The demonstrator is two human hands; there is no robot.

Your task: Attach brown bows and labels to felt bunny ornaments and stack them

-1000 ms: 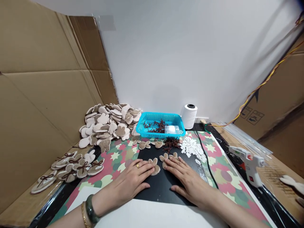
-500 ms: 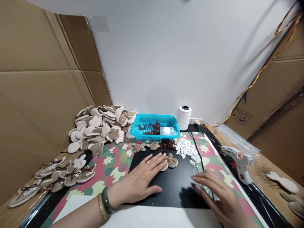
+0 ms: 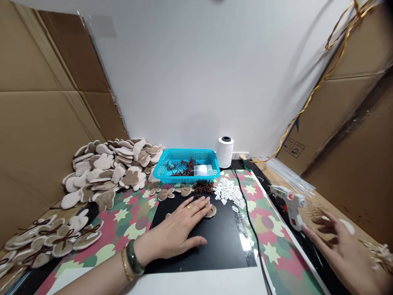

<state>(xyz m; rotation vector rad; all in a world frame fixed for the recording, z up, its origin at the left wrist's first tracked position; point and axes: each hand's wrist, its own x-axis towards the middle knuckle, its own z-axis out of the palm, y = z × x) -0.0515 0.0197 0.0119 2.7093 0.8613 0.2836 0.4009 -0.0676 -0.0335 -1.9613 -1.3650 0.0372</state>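
Note:
My left hand lies flat on the black mat, its fingertips resting on a tan felt bunny-shaped piece that it mostly covers. Far to the right, my right hand hovers with spread fingers over the cardboard-topped surface. It is just right of a white hot glue gun and close to a pale felt piece, partly hidden behind the fingers. Neither hand grips anything I can see.
A turquoise plastic basket holds brown cord bows beside a white thread spool. Felt pieces lie heaped at left, with bowed ones below. White labels and loose bows lie on the patterned sheet.
My right hand has left the mat and moved right, past the glue gun. My left hand has slid over the felt piece. The whole scene has shifted left in view.

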